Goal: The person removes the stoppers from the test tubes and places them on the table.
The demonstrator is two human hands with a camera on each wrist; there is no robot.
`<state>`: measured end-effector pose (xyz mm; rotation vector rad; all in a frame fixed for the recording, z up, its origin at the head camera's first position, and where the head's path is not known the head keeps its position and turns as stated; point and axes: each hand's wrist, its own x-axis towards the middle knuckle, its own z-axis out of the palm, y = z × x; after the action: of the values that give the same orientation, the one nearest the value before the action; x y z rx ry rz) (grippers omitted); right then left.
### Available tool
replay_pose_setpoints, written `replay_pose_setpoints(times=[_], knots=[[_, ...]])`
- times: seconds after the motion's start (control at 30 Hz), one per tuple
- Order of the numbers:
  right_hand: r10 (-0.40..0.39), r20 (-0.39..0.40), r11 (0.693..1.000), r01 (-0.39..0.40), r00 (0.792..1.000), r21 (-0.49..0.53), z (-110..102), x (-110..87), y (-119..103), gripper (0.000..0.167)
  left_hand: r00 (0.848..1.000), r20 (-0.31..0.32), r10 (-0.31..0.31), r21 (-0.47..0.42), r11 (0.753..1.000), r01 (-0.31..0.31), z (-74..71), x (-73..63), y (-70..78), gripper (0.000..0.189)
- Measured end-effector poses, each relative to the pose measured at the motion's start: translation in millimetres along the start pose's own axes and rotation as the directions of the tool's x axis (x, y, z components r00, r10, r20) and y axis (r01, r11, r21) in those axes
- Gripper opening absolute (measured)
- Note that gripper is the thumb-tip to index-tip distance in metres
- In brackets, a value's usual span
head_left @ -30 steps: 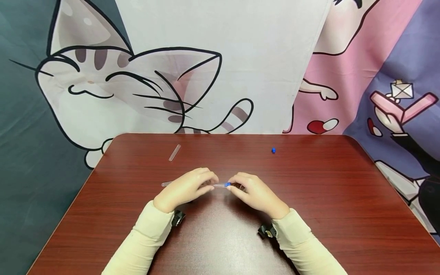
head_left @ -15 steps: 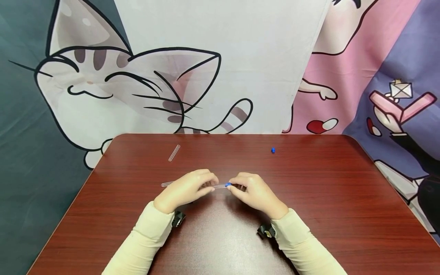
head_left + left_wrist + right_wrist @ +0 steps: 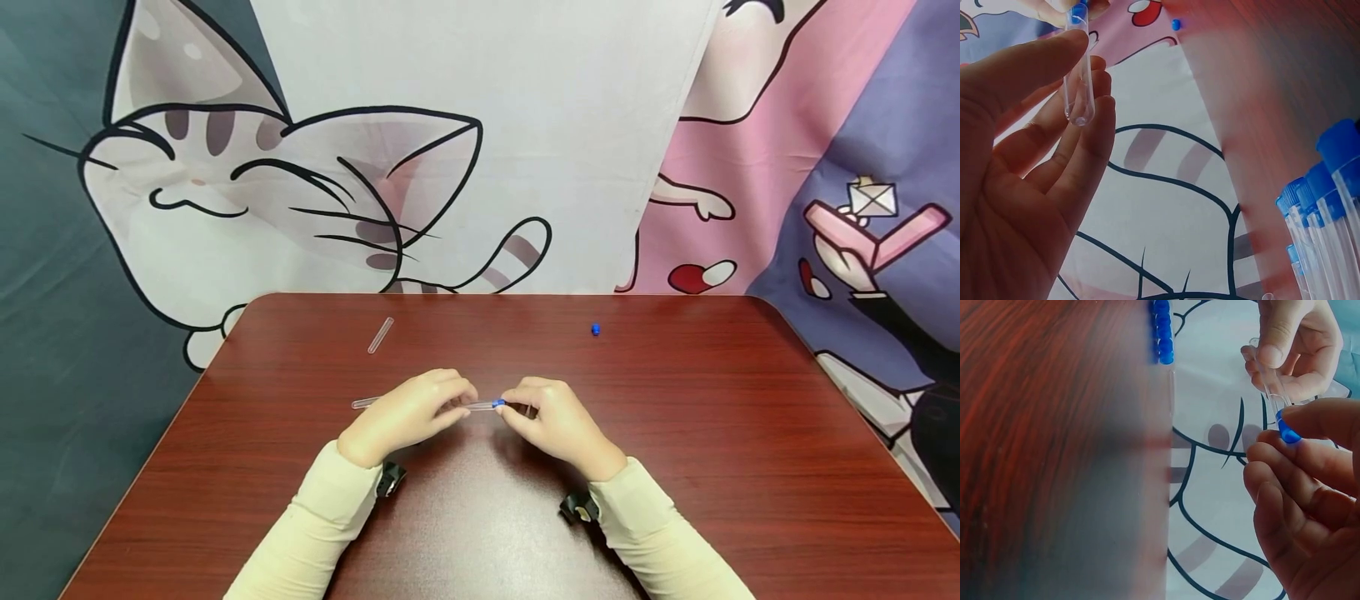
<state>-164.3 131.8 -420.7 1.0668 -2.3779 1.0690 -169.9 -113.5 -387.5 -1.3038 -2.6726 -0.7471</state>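
My left hand (image 3: 414,412) pinches a clear test tube (image 3: 1079,94) between thumb and fingers, its rounded end showing in the left wrist view. At the tube's other end, my right hand (image 3: 558,423) pinches a blue cap (image 3: 1287,428) with thumb and fingertips. The cap sits at the tube's mouth; how far it is pushed on I cannot tell. Another clear tube (image 3: 365,402) lies on the table, partly hidden by the left hand. Farther back lie a tube without a cap (image 3: 381,335) and a loose blue cap (image 3: 596,329).
Several blue-capped tubes (image 3: 1329,194) stand side by side in the left wrist view; the head view does not show them, likely covered by the left hand. The brown table (image 3: 480,517) ends at a cat-print cloth (image 3: 585,167). Dark wrist cameras (image 3: 579,507) sit at both cuffs.
Both hands stay almost in place around the tube and cap. The right hand shifts very slightly; the tubes and cap on the table have not moved.
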Motion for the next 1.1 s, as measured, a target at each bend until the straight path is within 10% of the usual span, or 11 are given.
replay_pose_setpoints(times=[0.7,1.1], knots=[[-0.063,0.096,0.997,0.058,0.993,0.046,-1.8,0.6,-0.2,0.007,1.000,0.005,0.030,0.018,0.999,-0.030,-0.8,-3.6,-7.4,0.011],[0.010,0.007,0.998,-0.010,1.000,0.065,1.5,0.2,-1.6,0.005,0.999,-0.024,0.034,0.022,0.999,-0.033,-0.6,-2.2,-5.2,0.010]])
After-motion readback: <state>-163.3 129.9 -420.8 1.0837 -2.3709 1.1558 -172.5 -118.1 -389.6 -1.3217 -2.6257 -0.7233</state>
